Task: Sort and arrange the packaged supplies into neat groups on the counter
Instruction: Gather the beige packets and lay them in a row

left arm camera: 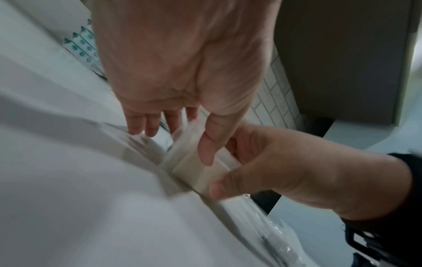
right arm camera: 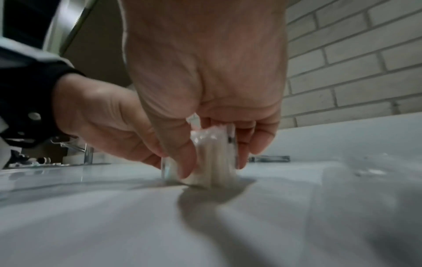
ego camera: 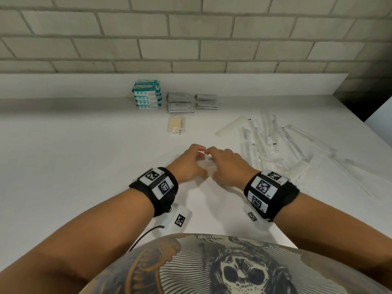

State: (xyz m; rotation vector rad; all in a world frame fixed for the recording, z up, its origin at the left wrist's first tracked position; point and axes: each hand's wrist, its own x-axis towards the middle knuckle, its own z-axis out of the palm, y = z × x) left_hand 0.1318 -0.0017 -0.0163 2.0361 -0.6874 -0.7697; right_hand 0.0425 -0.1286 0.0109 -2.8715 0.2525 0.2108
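Both hands meet at the middle of the white counter (ego camera: 84, 158) around a small bundle of clear plastic packets (ego camera: 209, 165). My left hand (ego camera: 202, 160) holds its left side; in the left wrist view the left hand (left arm camera: 182, 142) has its thumb on the bundle (left arm camera: 191, 168) and fingers behind it. My right hand (ego camera: 212, 164) pinches the right side. In the right wrist view the right hand (right arm camera: 213, 162) grips the bundle (right arm camera: 212, 159), which stands on edge on the counter. The bundle's far side is hidden by fingers.
Along the back stand a stack of teal packs (ego camera: 147, 95), two piles of grey sachets (ego camera: 179, 102) and thinner grey sachets (ego camera: 206, 101). A beige packet (ego camera: 176, 125) lies in front of them. Several loose long clear packets (ego camera: 275, 141) are scattered at the right.
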